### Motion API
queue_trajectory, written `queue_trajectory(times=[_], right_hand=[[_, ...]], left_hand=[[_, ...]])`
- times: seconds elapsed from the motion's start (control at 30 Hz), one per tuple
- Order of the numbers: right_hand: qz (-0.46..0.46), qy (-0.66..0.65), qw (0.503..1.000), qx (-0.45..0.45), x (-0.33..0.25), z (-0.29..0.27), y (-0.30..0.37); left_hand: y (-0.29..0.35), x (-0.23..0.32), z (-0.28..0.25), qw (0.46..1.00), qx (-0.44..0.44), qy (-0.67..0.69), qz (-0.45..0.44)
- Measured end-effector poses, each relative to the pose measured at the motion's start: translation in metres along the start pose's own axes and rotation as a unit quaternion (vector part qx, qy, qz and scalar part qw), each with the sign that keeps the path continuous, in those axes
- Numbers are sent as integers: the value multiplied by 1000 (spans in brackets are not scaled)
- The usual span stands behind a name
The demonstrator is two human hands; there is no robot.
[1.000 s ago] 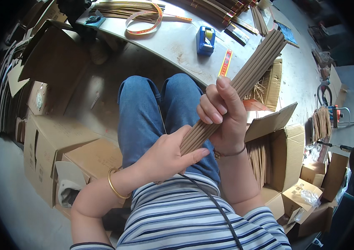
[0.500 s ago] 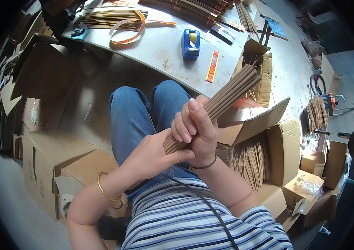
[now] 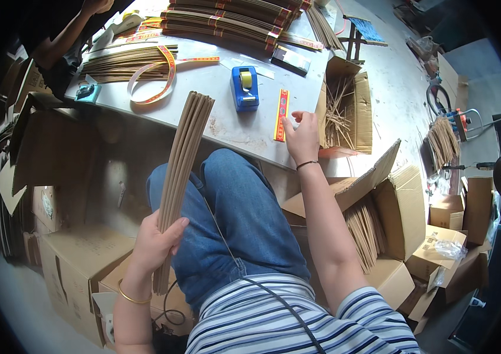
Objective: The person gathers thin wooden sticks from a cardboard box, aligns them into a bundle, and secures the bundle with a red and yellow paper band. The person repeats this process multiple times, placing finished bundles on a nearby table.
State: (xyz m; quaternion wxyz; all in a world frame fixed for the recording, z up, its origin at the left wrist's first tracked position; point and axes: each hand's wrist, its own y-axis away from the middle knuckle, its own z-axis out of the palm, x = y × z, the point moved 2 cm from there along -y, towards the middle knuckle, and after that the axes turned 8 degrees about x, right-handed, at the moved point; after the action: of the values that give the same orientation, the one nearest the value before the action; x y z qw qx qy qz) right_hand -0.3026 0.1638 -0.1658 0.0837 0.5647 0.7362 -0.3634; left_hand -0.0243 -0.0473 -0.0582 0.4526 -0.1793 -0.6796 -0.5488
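Observation:
My left hand [image 3: 159, 245] is closed round the lower part of a bundle of brown incense sticks [image 3: 182, 153]. The bundle stands nearly upright over my left thigh, its top leaning slightly right. At the table's front right, my right hand [image 3: 302, 138] reaches to a short red and yellow paper label [image 3: 281, 115] lying flat. The thumb tip is at the label's right edge, and the other fingers are loosely curled, apart from the thumb. A blue tape dispenser [image 3: 244, 88] with yellow tape stands left of the label.
On the table [image 3: 227, 133] lie a curled label ribbon [image 3: 170, 74], loose sticks [image 3: 120, 64], banded bundles [image 3: 221, 23] and a black-and-white box [image 3: 290, 60]. An open carton of sticks [image 3: 401, 206] stands right of me, another box [image 3: 362, 112] beyond. Closed cartons [image 3: 85, 253] sit left. Another person's arm [image 3: 64, 44] shows far left.
My hands have parted. The left has drawn the stick bundle left and turned it more upright. My right hand has let go of the bundle and moved forward to the label.

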Motion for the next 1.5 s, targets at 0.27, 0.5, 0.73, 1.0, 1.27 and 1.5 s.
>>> queue_trajectory(times=[0.27, 0.5, 0.73, 1.0, 1.27, 1.5], right_hand=[[137, 80, 975, -153, -8, 15, -23], [80, 139, 978, -131, -14, -3, -17], [49, 71, 982, -171, -11, -22, 9], [60, 1, 976, -211, -10, -26, 17], [163, -346, 843, -378, -74, -76, 39], [122, -311, 823, -459, -106, -93, 63]], left_hand=[[-7, -1, 4, 1000, -19, -2, 4], [-6, -7, 1, 999, -34, 16, 0], [-5, -10, 2, 999, -49, 10, -1], [-9, -1, 7, 999, -50, -2, -1], [-39, 30, 20, 998, -41, 5, 48], [-41, 44, 25, 996, -64, 45, 44]])
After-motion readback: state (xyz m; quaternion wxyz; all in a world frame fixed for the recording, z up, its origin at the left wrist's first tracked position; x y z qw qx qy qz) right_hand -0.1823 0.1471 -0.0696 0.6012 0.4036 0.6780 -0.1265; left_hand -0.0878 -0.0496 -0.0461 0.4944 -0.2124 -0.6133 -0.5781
